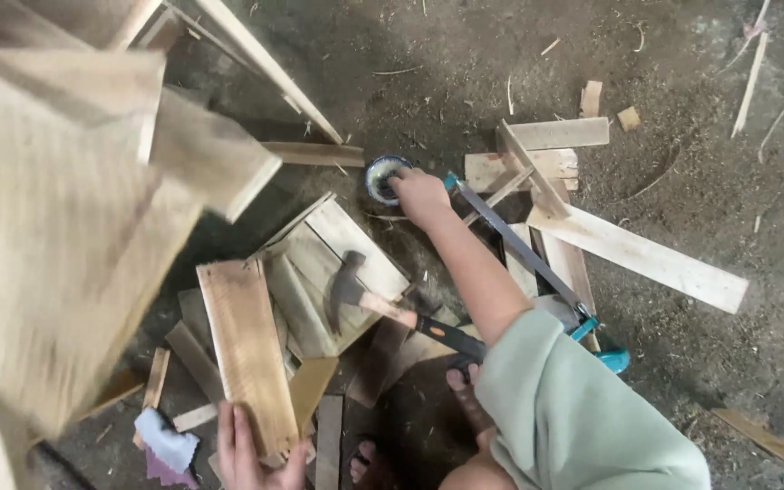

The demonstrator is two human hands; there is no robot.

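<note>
left hand (249, 451) gripping one wooden plank (248, 349) at its near end, right hand (421, 195) fingers dipped into one small round tin (381, 175) on floor, one hammer (383, 308) and one saw (528, 259) lying between.

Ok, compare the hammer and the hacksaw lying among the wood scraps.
The hammer is short, with a dark metal head and a black-and-orange handle; the hacksaw is long and thin, with a grey frame and teal ends. The hammer rests on a stack of boards left of the right forearm; the hacksaw lies across planks on the forearm's other side. Both lie flat, untouched by either hand.
</note>
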